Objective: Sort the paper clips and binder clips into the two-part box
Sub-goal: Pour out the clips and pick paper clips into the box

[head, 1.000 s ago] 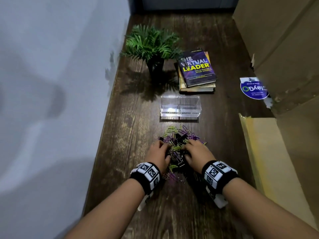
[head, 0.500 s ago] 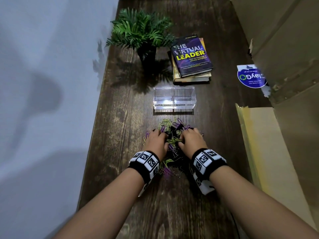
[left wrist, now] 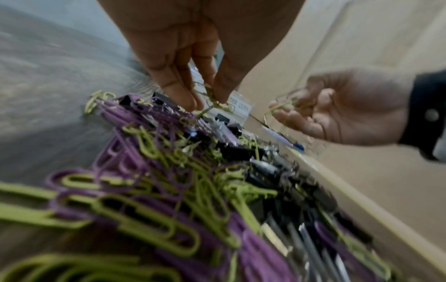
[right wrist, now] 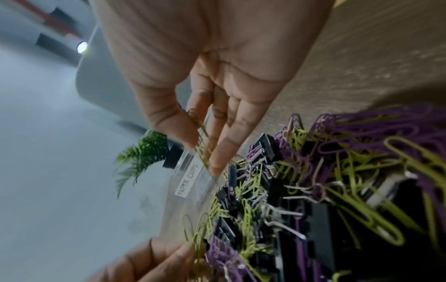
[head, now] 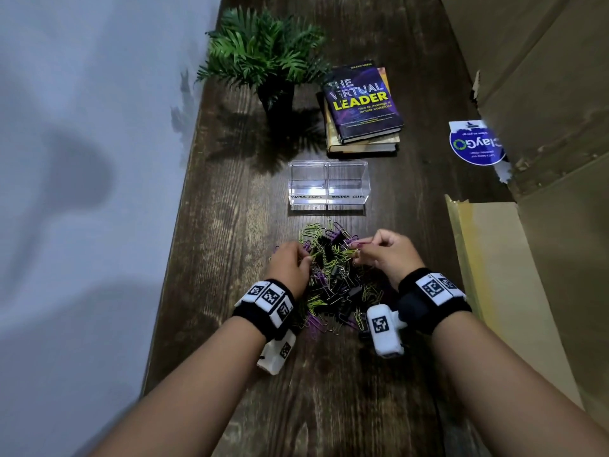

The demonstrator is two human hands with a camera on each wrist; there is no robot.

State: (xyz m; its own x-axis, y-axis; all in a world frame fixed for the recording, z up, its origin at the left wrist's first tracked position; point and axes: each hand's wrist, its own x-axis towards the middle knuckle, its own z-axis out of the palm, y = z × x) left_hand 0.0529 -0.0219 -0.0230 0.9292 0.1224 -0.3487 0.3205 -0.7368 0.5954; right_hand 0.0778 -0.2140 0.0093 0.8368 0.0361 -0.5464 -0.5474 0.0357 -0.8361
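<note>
A mixed pile (head: 333,278) of green and purple paper clips and black binder clips lies on the dark wooden table (head: 230,225). Just beyond it stands the clear two-part box (head: 328,183), its left half labelled PAPER CLIPS and its right half BINDER CLIPS; both halves look empty. My left hand (head: 308,258) is at the pile's left side and pinches green paper clips (left wrist: 212,103) between thumb and fingers. My right hand (head: 357,250), at the pile's right side, pinches a few paper clips (right wrist: 201,139) just above the heap.
A potted green plant (head: 263,57) and a stack of books (head: 361,107) stand behind the box. Cardboard (head: 494,275) lines the table's right side, with a blue round sticker (head: 476,143) on it. A pale wall (head: 82,192) runs along the left edge.
Both hands were pressed together into the pile; now they have drawn apart and risen a little, each pinching paper clips pulled out of the heap.
</note>
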